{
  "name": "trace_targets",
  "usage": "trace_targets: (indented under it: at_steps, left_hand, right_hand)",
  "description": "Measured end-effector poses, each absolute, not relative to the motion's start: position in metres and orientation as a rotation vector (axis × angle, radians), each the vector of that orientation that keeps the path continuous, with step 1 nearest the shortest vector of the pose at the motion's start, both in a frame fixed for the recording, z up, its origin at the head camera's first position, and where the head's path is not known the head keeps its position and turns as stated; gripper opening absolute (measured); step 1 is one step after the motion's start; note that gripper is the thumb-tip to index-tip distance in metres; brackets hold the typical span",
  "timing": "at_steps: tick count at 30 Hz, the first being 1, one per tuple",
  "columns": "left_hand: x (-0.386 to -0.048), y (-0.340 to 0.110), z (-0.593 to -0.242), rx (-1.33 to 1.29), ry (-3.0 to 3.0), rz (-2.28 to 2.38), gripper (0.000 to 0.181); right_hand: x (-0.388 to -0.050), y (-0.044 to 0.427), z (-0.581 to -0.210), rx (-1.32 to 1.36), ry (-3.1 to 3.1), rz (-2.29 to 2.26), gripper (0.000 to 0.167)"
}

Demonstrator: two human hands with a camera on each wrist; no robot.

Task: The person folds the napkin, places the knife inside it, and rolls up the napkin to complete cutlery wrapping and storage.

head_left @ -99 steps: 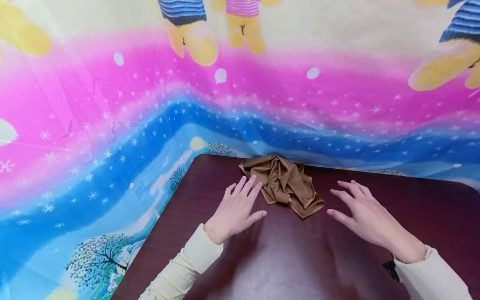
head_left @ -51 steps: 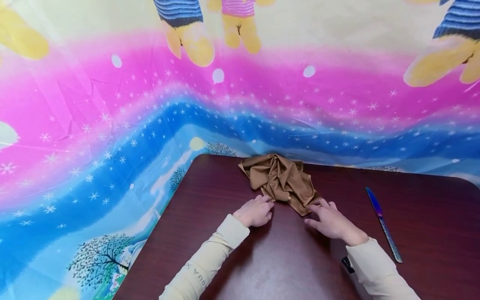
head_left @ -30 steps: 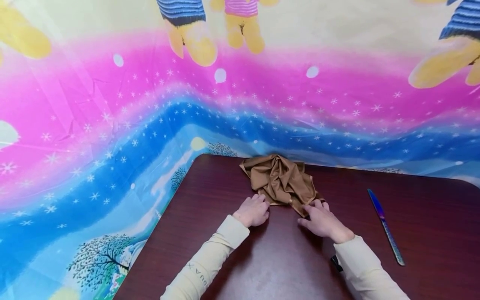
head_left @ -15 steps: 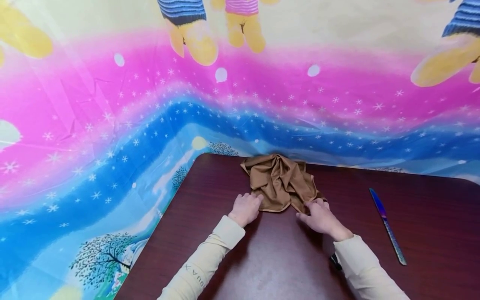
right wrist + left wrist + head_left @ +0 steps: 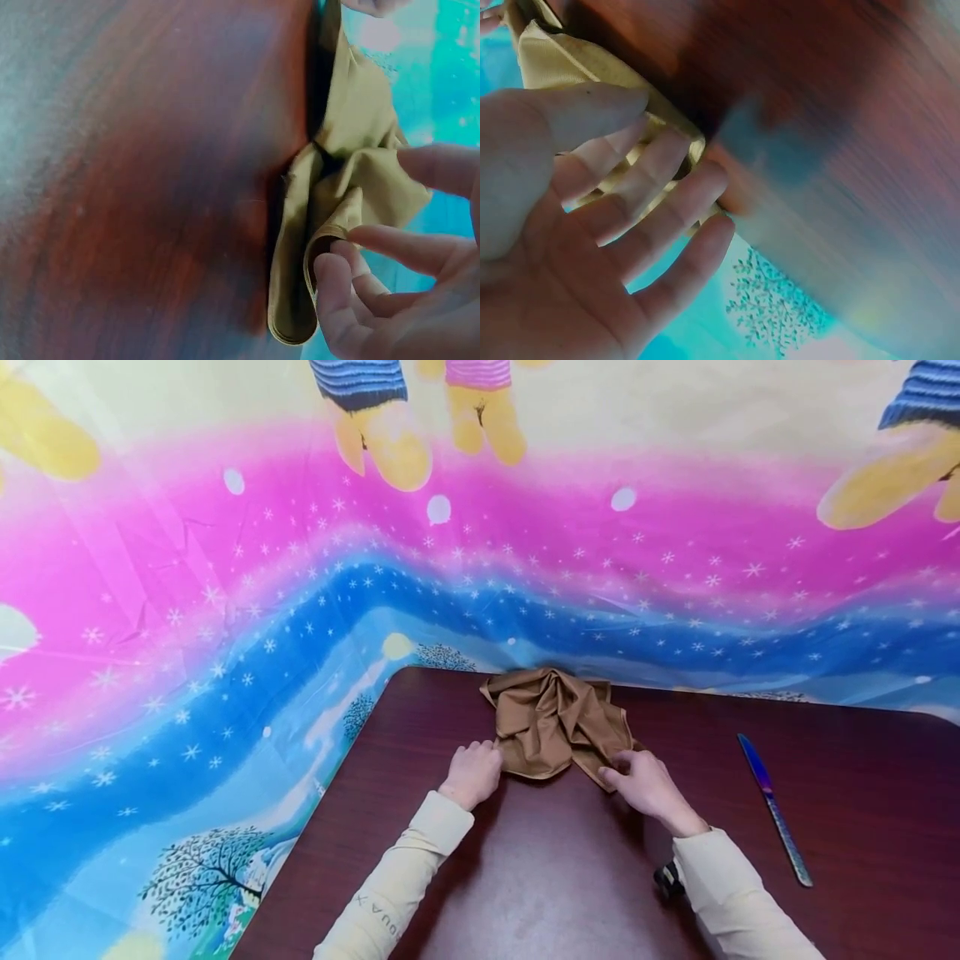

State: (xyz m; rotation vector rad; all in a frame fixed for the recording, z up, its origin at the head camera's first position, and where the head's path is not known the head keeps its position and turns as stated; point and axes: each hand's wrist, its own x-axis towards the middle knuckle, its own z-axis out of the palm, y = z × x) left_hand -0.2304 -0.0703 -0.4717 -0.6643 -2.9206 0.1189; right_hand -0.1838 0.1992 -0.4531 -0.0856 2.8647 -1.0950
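Fingers (image 5: 334, 289) of both hands bend toward their thumbs above a dark red table (image 5: 555, 877), near whose far edge lies a crumpled brown cloth (image 5: 534, 720). The left hand (image 5: 472, 774) pinches the cloth's near left corner, outer fingers slightly spread; the right hand (image 5: 651, 782) pinches a folded near right corner, one finger standing apart. Well to the right lies a slim knife (image 5: 775, 810).
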Motion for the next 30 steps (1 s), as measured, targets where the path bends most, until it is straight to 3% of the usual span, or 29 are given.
trace_targets:
  at_steps: [5, 9, 14, 18, 20, 25, 30]
  left_hand:
    - [-0.232, -0.086, -0.468, -0.602, -2.888, 0.041, 0.024]
    - [-0.236, -0.101, -0.467, -0.510, -2.836, -0.018, 0.011]
    - [-0.243, -0.120, -0.463, -0.340, -2.708, -0.083, 0.009]
    - [-0.245, -0.130, -0.462, -0.286, -2.691, -0.128, 0.009]
    - [-0.244, -0.130, -0.461, -0.368, -2.721, -0.158, 0.010]
    - [-0.241, -0.121, -0.462, -0.612, -2.899, -0.253, 0.010]
    - [-0.238, -0.109, -0.466, -0.649, -3.032, -0.277, 0.025]
  right_hand:
    - [-0.183, 0.209, -0.444, 0.067, 2.945, -1.174, 0.031]
    - [-0.182, 0.220, -0.438, 0.167, 3.053, -1.246, 0.029]
    - [-0.183, 0.240, -0.429, 0.281, 3.107, -1.335, 0.044]
    - [-0.182, 0.247, -0.430, 0.220, 3.104, -1.289, 0.057]
    - [-0.180, 0.246, -0.434, 0.139, 3.138, -1.198, 0.049]
    - [-0.175, 0.232, -0.444, -0.062, 3.107, -0.935, 0.011]
    - [-0.172, 0.215, -0.453, -0.147, 2.985, -0.736, 0.011]
